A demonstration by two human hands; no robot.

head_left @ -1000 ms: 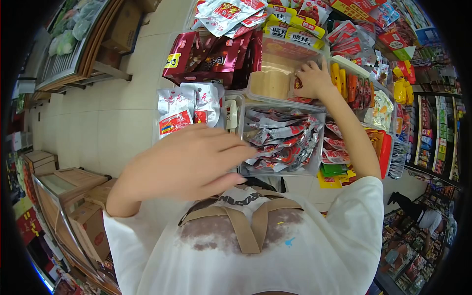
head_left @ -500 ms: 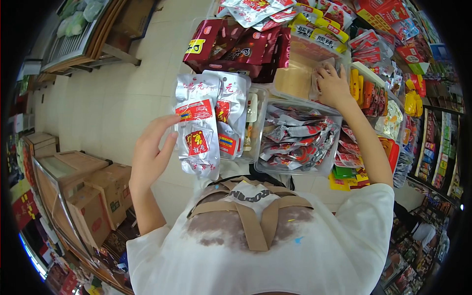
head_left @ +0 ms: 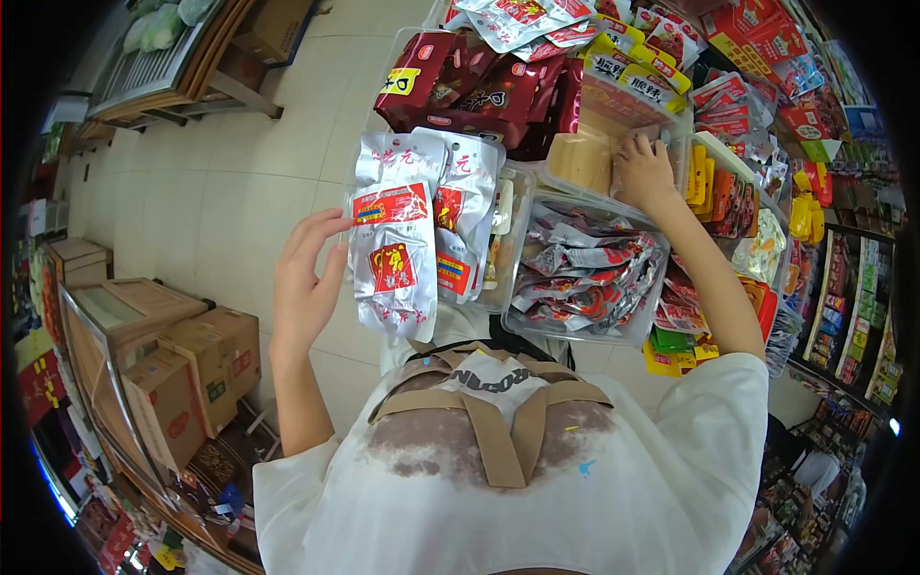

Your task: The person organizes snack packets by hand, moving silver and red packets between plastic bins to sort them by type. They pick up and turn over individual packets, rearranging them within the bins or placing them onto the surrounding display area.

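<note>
My left hand is open, with fingers and thumb apart, at the left edge of a silver snack pouch with red labels. The pouch lies over other silver pouches, and the hand does not grip it. On the right, my right hand reaches into a clear plastic bin holding a tan block. Its fingers curl over a clear plastic packet; the fingertips are partly hidden. Just below, another clear bin is full of silver and red packets.
Maroon boxes of snacks stand behind the silver pouches. Yellow packets and more colourful packs crowd the right. Cardboard boxes sit at left beyond the tiled floor. A wooden rack stands at upper left.
The view has shifted slightly, so the goods appear a little further right. Both hands stay at nearly the same spots, the left beside the silver pouch and the right inside the bin.
</note>
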